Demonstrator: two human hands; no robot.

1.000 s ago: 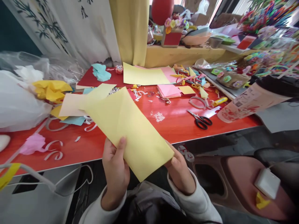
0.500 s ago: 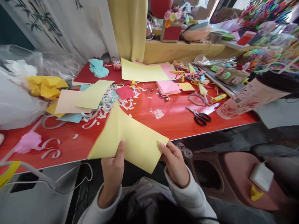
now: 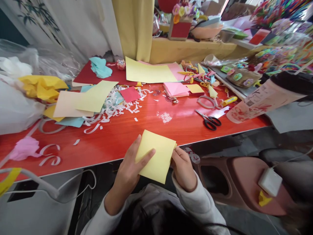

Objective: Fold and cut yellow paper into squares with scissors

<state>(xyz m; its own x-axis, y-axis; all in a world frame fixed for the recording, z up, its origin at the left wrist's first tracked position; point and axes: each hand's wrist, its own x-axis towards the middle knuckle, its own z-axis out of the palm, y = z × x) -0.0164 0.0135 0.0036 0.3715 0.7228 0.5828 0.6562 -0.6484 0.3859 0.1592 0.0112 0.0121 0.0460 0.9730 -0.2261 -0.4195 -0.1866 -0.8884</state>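
Observation:
A yellow sheet (image 3: 157, 156), folded over into a smaller, roughly square shape, is held between my hands just off the front edge of the red table. My left hand (image 3: 134, 163) grips its left side, with the thumb lying across the front face and the fingers along the left edge. On the right, my right hand (image 3: 183, 163) pinches the sheet near its upper right corner; its fingertips are partly hidden behind the paper.
Black-handled scissors (image 3: 210, 121) lie on the red table (image 3: 117, 130) near a tilted pink cup (image 3: 259, 99). Paper scraps (image 3: 113, 109), pink squares (image 3: 176, 88) and a larger yellow sheet (image 3: 149, 72) are farther back. A white plastic bag (image 3: 17, 107) stands left.
The yellow sheet has gone from spread open to folded over, its left part brought to the right. My left hand has moved right and up; my right hand has barely moved.

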